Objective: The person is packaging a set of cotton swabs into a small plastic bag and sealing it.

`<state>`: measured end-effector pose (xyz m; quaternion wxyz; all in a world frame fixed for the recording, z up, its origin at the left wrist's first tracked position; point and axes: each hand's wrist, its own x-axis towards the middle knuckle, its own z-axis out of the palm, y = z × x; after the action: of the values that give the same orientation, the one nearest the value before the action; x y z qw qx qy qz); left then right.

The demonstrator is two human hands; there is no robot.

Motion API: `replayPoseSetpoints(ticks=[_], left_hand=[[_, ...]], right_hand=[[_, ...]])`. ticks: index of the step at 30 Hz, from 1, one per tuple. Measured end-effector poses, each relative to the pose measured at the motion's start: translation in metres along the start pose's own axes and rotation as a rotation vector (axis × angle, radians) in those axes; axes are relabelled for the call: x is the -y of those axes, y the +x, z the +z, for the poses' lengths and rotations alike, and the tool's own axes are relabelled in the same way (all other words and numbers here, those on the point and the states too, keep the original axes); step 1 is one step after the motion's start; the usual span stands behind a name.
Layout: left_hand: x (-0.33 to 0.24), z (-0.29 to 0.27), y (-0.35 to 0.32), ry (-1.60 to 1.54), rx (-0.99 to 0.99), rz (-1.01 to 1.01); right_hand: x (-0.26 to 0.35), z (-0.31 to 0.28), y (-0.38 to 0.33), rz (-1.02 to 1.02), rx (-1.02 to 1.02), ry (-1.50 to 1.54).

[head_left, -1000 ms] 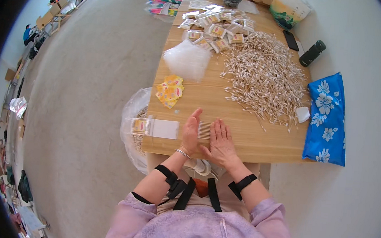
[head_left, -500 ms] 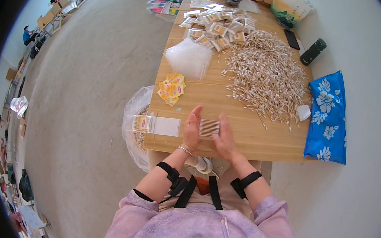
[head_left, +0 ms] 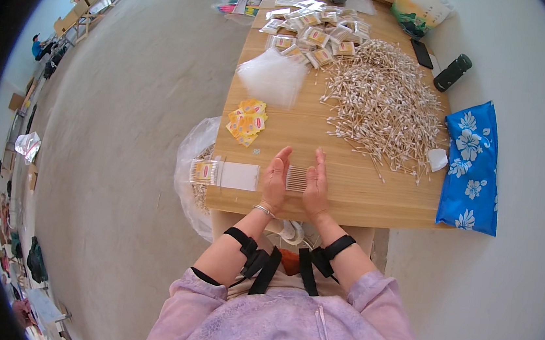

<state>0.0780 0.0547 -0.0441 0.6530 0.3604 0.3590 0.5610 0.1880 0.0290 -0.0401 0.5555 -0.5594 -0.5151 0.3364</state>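
A short row of cotton swabs (head_left: 296, 178) lies on the wooden table (head_left: 374, 199) near its front edge. My left hand (head_left: 275, 180) stands on edge against the row's left ends, and my right hand (head_left: 316, 186) stands against its right ends, palms facing each other, fingers straight. The swabs are pressed between the two palms. A big loose heap of cotton swabs (head_left: 384, 105) spreads over the right half of the table.
A filled packet and a white flat bag (head_left: 226, 174) lie left of my hands. Yellow labels (head_left: 247, 122), a stack of clear bags (head_left: 271, 77) and several filled packets (head_left: 315, 33) lie farther back. A blue flowered cloth (head_left: 473, 166) hangs at the right edge. A plastic bag (head_left: 194, 175) hangs at the left.
My hands have turned from lying flat over the swabs to standing on edge at either end of the row, squeezing it together.
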Motion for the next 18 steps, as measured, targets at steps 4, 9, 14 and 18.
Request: replayPoseSetpoints(ticks=[4,9,14,18], left_hand=[[0.0,-0.005,0.002,0.023,0.035,0.026],[0.002,-0.004,0.002,-0.004,0.019,0.007],[0.003,-0.005,0.001,0.029,0.026,0.03],[0.0,-0.002,0.001,0.032,0.008,0.02]], right_hand=[[0.0,-0.001,0.001,0.007,0.027,0.025],[-0.01,-0.025,-0.003,-0.201,0.174,-0.58],[0.003,-0.029,-0.017,-0.238,0.472,-0.983],[0.014,-0.022,-0.021,-0.264,0.549,-1.139]])
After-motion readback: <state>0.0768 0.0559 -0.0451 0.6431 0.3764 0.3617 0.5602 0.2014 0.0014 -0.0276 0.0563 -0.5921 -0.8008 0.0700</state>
